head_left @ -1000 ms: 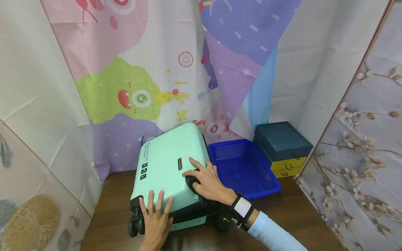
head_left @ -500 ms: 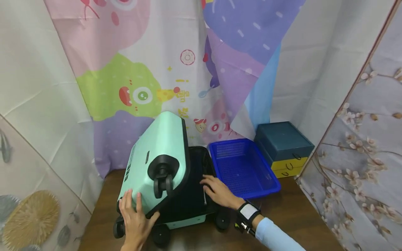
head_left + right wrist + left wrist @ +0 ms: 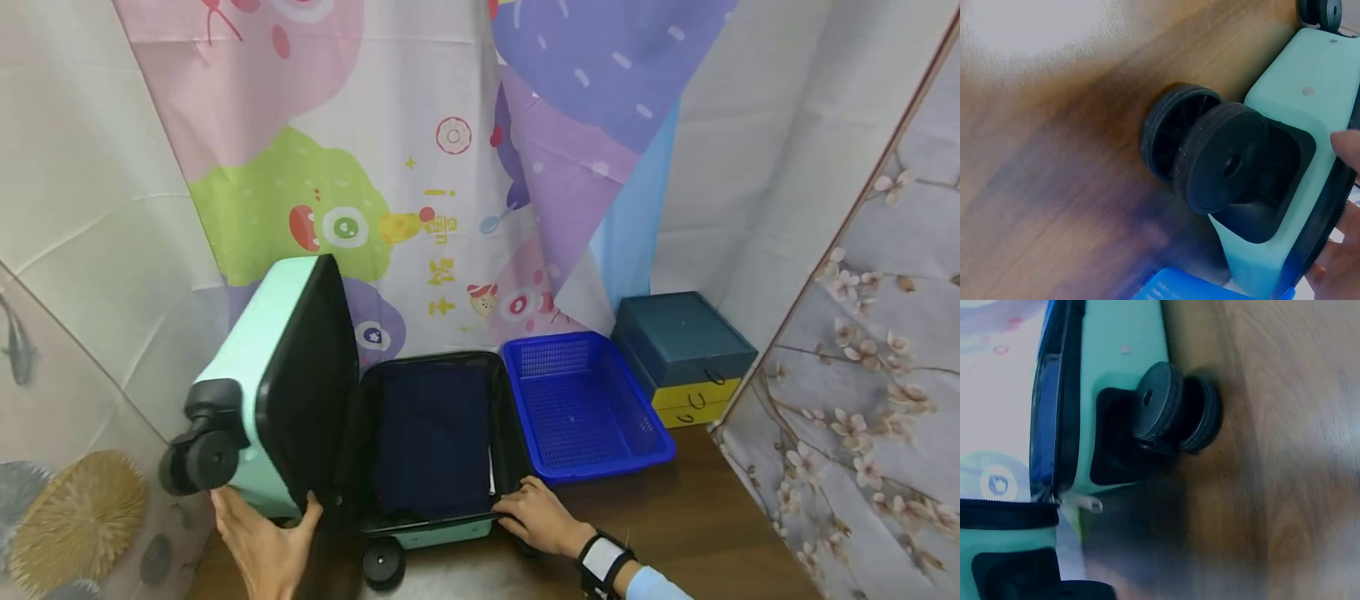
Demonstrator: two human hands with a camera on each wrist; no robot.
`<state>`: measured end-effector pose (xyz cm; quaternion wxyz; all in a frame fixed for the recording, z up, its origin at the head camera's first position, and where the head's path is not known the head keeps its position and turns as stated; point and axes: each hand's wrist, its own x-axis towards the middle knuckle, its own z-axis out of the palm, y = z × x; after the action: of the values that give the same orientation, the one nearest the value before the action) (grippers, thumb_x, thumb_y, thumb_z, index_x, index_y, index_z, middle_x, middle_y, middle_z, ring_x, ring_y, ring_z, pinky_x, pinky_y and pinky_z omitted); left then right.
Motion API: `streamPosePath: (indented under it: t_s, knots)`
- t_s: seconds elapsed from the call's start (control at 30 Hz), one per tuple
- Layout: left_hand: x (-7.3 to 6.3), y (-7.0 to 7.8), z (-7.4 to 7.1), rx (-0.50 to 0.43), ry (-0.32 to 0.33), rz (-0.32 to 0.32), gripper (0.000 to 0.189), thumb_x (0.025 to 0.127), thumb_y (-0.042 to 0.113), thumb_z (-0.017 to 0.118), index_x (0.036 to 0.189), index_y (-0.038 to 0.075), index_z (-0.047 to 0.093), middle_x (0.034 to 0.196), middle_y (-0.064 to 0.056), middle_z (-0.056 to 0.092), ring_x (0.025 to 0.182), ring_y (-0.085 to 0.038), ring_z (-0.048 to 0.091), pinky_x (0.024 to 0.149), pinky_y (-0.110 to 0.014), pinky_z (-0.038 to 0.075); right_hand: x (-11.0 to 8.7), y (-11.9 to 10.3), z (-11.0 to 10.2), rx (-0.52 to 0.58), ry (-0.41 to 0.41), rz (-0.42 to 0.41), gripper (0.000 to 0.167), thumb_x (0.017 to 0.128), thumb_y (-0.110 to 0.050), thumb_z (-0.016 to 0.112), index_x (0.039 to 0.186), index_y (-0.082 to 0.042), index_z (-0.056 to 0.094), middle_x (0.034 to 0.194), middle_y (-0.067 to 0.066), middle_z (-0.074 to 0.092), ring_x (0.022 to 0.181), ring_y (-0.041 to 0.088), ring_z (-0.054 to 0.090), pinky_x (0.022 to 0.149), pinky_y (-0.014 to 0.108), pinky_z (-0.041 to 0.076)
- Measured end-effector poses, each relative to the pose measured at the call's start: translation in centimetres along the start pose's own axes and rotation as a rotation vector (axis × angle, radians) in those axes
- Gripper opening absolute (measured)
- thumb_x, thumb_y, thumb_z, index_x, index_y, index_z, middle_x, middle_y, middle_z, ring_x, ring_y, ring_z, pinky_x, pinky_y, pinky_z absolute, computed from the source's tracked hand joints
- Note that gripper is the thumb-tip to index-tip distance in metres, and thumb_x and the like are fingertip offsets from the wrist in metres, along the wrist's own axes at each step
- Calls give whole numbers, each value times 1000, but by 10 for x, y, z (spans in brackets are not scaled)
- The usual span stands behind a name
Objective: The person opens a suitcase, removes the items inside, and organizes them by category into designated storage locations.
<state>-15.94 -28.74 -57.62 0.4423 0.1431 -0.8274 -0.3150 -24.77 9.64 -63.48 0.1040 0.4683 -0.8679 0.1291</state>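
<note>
A mint-green suitcase (image 3: pixel 442 532) lies opened on the table, its lid (image 3: pixel 262 333) standing tilted up on the left. Dark navy folded cloth (image 3: pixel 435 442) fills much of the base. My left hand (image 3: pixel 262 542) grips the lid's lower near edge, thumb at the black rim and fingers by the outer shell; the left wrist view does not show this hand. My right hand (image 3: pixel 543 517) holds the base's near right corner. In the right wrist view its thumb (image 3: pixel 1346 147) touches the outer shell, with fingers on the other side of the rim.
A blue plastic basket (image 3: pixel 660 454) stands right of the suitcase. Beyond it is a stack of dark teal and yellow boxes (image 3: pixel 686 333). Black wheels (image 3: pixel 382 565) stick out from the suitcase's near side. A patterned curtain (image 3: pixel 420 167) hangs behind the wooden table (image 3: pixel 675 533).
The suitcase lid has swung up and over to the left, uncovering the base and the navy cloth. My left hand moved left with it; my right hand went from the lid to the base's rim.
</note>
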Motion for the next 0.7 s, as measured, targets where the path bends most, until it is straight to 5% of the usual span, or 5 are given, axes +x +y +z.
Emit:
streamPosePath:
  t_s: [0.2, 0.3, 0.43, 0.57, 0.7]
  knots:
    - [11, -17, -14, -23, -138, -612, 114, 84, 32, 67, 155, 8, -19, 162, -21, -11, 142, -53, 9, 110, -65, 13, -1, -3, 4, -22, 62, -3, 17, 91, -20, 70, 108, -17, 73, 105, -4, 73, 88, 16, 64, 98, 49, 41]
    - [14, -30, -15, -66, -197, -816, 111, 87, 34, 61, 152, 7, -25, 160, -25, -14, 138, -59, 10, 107, -68, 12, -3, -2, 6, -20, 71, 5, 16, 91, -20, 70, 107, -17, 73, 105, -4, 73, 86, 16, 63, 98, 50, 41]
    - [12, -44, -13, -146, -214, -980, 109, 88, 35, 56, 150, 2, -27, 157, -31, -17, 142, -55, 1, 112, -62, 7, -5, -1, 8, -10, 71, 12, 16, 91, -21, 69, 107, -17, 73, 105, -3, 73, 87, 16, 63, 99, 51, 41]
    - [4, -56, -13, -187, -226, -1062, 105, 89, 38, 50, 148, -6, -25, 155, -37, -14, 143, -52, 0, 115, -57, 6, -5, 0, 9, -13, 72, 16, 16, 91, -21, 69, 106, -18, 73, 106, -3, 73, 89, 17, 64, 99, 51, 40]
    - [-13, -105, 3, -148, -284, -1120, 98, 94, 43, 41, 146, -12, -21, 154, -40, -3, 141, -55, 7, 114, -59, 10, -5, 0, 7, 0, 67, 13, 16, 90, -20, 71, 106, -17, 73, 105, -2, 74, 89, 18, 65, 98, 53, 41]
